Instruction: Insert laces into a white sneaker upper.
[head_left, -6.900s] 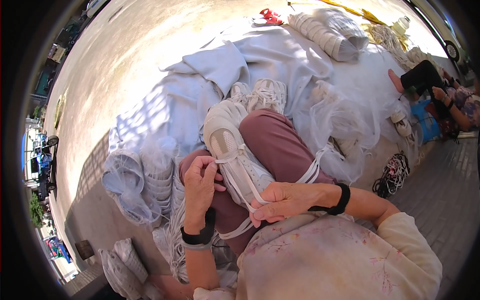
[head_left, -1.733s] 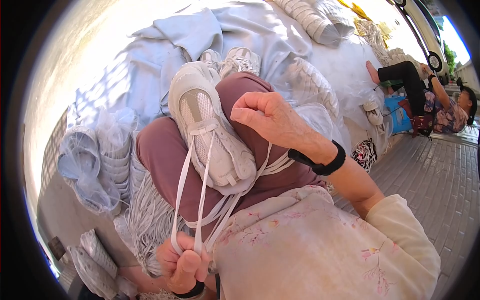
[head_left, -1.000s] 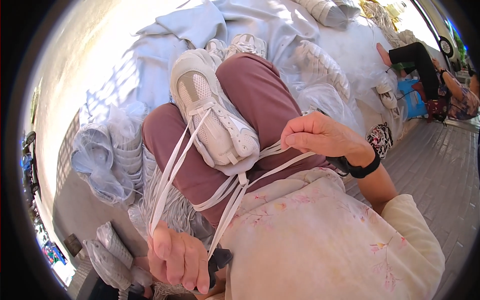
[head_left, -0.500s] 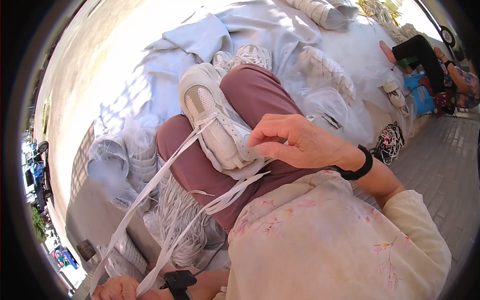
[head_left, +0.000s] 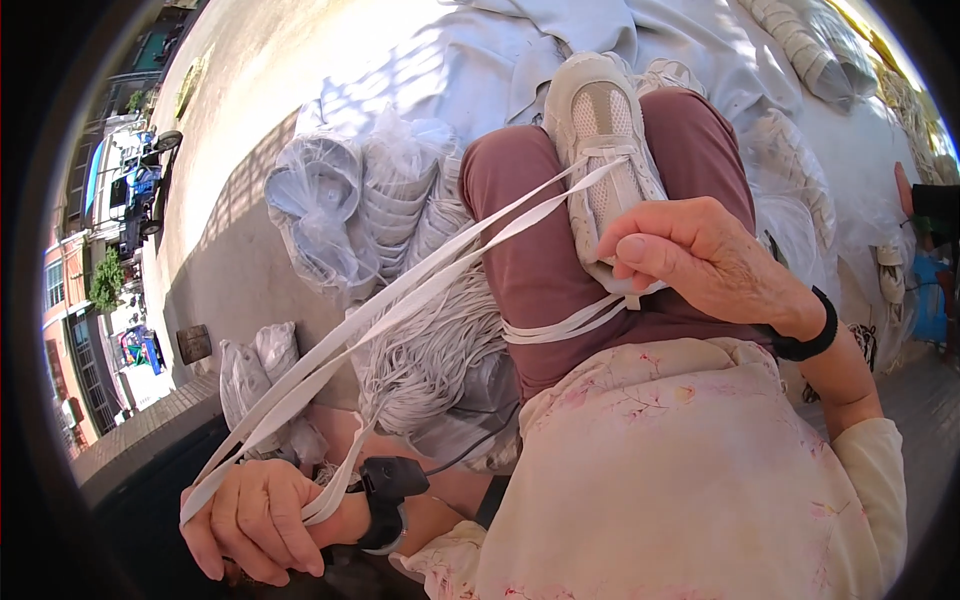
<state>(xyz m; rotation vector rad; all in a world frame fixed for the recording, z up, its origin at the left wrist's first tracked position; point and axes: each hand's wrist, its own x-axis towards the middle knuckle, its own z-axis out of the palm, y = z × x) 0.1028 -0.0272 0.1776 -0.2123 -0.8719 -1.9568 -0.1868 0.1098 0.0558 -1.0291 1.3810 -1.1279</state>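
A beige-white sneaker (head_left: 612,180) with mesh panels lies between my thighs, toe pointing away. Long flat white shoelaces (head_left: 400,295) run taut from its front eyelets down to the far lower left. There my left hand (head_left: 262,515) is closed around them, well away from the shoe. Over the sneaker's heel end and opening is my right hand (head_left: 705,250), fingers curled and thumb pressed against them. Whatever it grips is hidden. More white lace (head_left: 565,325) lies across my left thigh below the shoe.
A thick bundle of white laces (head_left: 430,350) lies beside my left leg. Plastic-wrapped stacks of shoe parts (head_left: 330,205) stand beyond it, with others at right. Another sneaker (head_left: 668,75) sits past my knees on a pale sheet (head_left: 470,75). A person's foot (head_left: 903,190) shows far right.
The view has swung left, so the sneaker appears further right. My left hand now shows fully, still gripping the stretched laces. My right hand stays over the shoe with curled fingers.
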